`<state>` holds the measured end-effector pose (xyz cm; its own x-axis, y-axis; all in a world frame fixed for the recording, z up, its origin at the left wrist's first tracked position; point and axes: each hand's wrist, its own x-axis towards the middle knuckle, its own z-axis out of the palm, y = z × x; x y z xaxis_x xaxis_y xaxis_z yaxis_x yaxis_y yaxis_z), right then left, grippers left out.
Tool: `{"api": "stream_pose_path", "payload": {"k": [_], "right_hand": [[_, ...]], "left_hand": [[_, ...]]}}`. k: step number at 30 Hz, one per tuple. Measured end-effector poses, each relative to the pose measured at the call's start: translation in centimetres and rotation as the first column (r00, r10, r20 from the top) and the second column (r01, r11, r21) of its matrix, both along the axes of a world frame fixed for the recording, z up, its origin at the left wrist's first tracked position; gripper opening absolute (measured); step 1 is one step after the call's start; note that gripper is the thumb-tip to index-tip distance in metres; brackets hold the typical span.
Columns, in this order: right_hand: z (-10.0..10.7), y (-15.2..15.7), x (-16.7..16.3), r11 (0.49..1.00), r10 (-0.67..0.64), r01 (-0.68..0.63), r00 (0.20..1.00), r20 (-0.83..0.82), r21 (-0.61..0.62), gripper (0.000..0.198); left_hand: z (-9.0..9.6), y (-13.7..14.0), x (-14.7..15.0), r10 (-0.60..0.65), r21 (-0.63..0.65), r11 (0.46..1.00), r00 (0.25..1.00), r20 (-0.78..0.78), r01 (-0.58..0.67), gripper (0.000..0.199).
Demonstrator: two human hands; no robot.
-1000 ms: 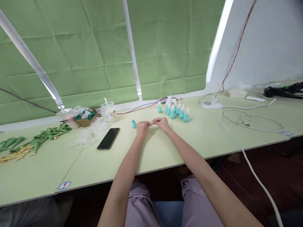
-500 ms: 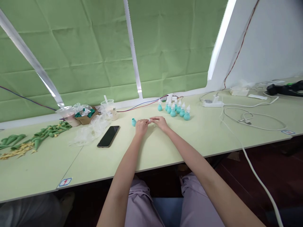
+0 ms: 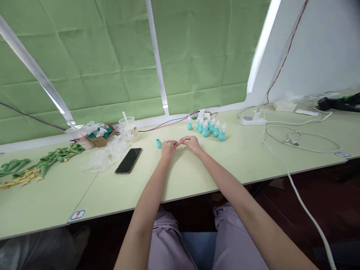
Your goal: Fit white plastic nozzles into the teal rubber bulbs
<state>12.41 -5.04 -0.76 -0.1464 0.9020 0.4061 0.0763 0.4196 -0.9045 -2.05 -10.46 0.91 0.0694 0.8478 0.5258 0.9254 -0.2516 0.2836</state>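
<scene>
Far left: green cone-like pieces heaped on the tabletop, yellow bits in front. Then a cup with a straw, crumpled clear plastic and a phone lying face up.

Just left of the hands: one turquoise bulb, upright, open-necked, no white tip on it; neither hand touches it.

Left hand: grip pinched on a small pale piece at the fingertips. Right hand: grip closed on the same piece from the other side, fingertips together. Piece too small and covered to tell its form.

Step in hand, my reading: two-handed fingertip work on that piece. Next move calls for a light, steady pinch from both sides, I judge.

Beyond, to the right: turquoise bulbs with white tips, standing upright in a cluster; then a white power strip.
</scene>
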Motion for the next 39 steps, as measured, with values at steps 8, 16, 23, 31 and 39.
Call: {"api": "stream_pose_path", "payload": {"k": [8,16,23,31,39], "right_hand": [[0.0,-0.1,0.3,0.999,-0.038,0.038,0.997,0.066,0.001,0.016],[0.4,-0.7,-0.1,0.992,-0.098,0.089,0.991,0.092,0.091,0.016],[0.3,-0.8,-0.2,0.988,-0.113,0.103,0.99,0.081,0.111,0.017],[0.7,-1.3,-0.4,0.969,-0.189,0.166,0.975,0.117,0.184,0.013],[0.8,-1.0,-0.5,0.998,-0.061,0.062,0.996,0.069,-0.012,0.011]], "left_hand": [[0.2,-0.1,0.2,-0.003,-0.012,1.0,1.0,0.012,0.003,0.022],[0.2,-0.2,0.1,-0.008,-0.009,1.0,1.0,0.014,0.008,0.023],[0.4,-0.3,0.1,-0.005,-0.02,1.0,1.0,0.001,0.005,0.022],[0.2,-0.1,0.0,0.012,-0.009,1.0,0.998,-0.067,-0.012,0.022],[-0.4,0.2,0.2,-0.015,-0.013,1.0,0.993,-0.117,0.013,0.019]]}}
